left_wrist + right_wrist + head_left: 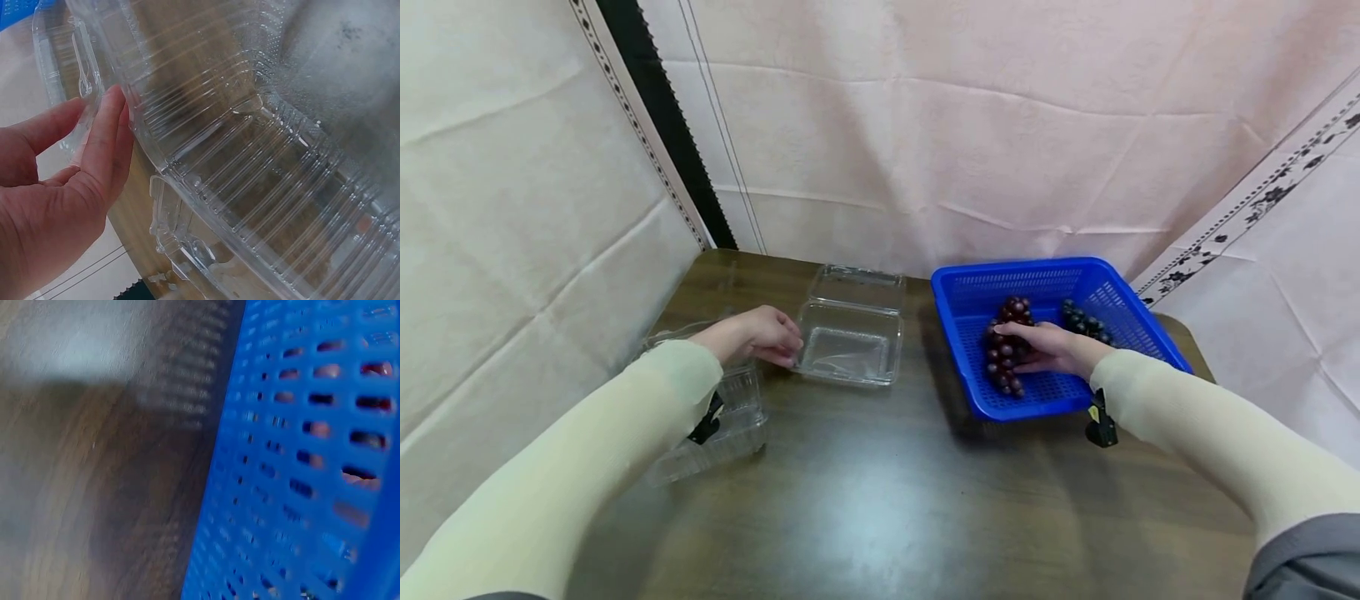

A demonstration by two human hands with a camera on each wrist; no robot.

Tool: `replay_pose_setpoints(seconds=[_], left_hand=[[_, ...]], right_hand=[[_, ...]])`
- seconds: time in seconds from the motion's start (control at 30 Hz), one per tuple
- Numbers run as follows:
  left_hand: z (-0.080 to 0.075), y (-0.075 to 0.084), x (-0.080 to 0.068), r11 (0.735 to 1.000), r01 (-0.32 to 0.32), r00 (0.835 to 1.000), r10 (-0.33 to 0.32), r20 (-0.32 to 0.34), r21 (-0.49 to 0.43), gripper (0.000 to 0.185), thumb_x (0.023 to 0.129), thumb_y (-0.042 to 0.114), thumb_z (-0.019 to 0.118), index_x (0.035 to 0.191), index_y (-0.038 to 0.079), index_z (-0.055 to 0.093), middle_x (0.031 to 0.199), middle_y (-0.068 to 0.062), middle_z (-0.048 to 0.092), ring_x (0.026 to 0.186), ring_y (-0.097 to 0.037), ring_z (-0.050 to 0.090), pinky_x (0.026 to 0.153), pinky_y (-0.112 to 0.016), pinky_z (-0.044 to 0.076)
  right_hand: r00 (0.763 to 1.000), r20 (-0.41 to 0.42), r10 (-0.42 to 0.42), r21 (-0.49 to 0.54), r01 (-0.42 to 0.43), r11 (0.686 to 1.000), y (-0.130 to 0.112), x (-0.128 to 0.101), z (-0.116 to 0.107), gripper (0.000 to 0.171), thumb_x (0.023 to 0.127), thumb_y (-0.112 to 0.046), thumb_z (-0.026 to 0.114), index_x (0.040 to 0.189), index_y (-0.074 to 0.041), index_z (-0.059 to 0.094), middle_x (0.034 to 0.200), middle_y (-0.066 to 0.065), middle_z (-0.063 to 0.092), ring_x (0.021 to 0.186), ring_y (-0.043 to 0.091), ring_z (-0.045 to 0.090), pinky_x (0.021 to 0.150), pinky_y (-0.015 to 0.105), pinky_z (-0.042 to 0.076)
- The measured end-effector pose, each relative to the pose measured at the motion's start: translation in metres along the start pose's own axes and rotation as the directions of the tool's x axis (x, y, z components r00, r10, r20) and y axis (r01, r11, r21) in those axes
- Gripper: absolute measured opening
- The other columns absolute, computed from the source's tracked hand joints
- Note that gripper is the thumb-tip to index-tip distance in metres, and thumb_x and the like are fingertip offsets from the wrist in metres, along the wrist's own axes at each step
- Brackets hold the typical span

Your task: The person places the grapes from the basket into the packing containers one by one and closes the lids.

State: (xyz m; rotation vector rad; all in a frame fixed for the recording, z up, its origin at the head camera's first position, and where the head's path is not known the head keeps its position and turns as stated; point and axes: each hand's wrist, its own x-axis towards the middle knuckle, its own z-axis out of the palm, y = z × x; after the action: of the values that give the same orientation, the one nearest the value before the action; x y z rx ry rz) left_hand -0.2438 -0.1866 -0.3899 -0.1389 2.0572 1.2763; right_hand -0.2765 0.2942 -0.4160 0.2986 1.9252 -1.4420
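My left hand (pixel 772 335) pinches the left rim of an open clear plastic clamshell box (pixel 850 343), its lid folded back towards the curtain. In the left wrist view, thumb and fingertips of the left hand (pixel 81 165) meet at the rim. Inside a blue plastic basket (pixel 951 333), my right hand (pixel 1047 346) grips a bunch of dark red grapes (pixel 1006 354), thumb on top. A bunch of blackish-green grapes (pixel 1084 321) lies beside it, partly behind the right hand. In the right wrist view the slotted basket wall (pixel 269 462) hides most of that hand.
A stack of clear clamshell boxes (pixel 741 408) stands at the left, partly under my left forearm. The brown wooden table (pixel 865 483) runs back to a pale curtain (pixel 925 150), with more curtain on both sides.
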Motion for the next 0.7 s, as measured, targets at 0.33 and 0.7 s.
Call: replay_pose_setpoints(seconds=[0.33,0.7], left_hand=[[-0.0032,-0.0025,0.0008,1.000,-0.004,1.000,0.004,0.011,-0.019,0.050,0.107,-0.002,0.058,0.151,-0.017,0.040,0.125,-0.024,0.058,0.086,-0.017,0.067,0.085,-0.028,0.067],[-0.0034,-0.0022,-0.0014,1.000,0.003,1.000,-0.003,0.003,-0.015,0.048,0.107,-0.001,0.059,0.149,-0.016,0.043,0.115,-0.021,0.062,0.085,-0.017,0.068,0.082,-0.028,0.067]], right_hand=[[1.000,-0.024,-0.020,0.083,0.022,0.996,0.0044,0.0031,0.0040,0.091,0.108,-0.038,0.059,0.170,-0.006,0.000,0.172,0.026,0.020,0.152,0.039,0.037,0.121,0.047,0.047],[0.997,-0.037,-0.065,0.132,0.070,0.989,0.0102,0.0006,0.0037,0.082,0.110,-0.036,0.053,0.170,-0.007,0.006,0.174,0.021,0.015,0.153,0.040,0.032,0.120,0.049,0.048]])
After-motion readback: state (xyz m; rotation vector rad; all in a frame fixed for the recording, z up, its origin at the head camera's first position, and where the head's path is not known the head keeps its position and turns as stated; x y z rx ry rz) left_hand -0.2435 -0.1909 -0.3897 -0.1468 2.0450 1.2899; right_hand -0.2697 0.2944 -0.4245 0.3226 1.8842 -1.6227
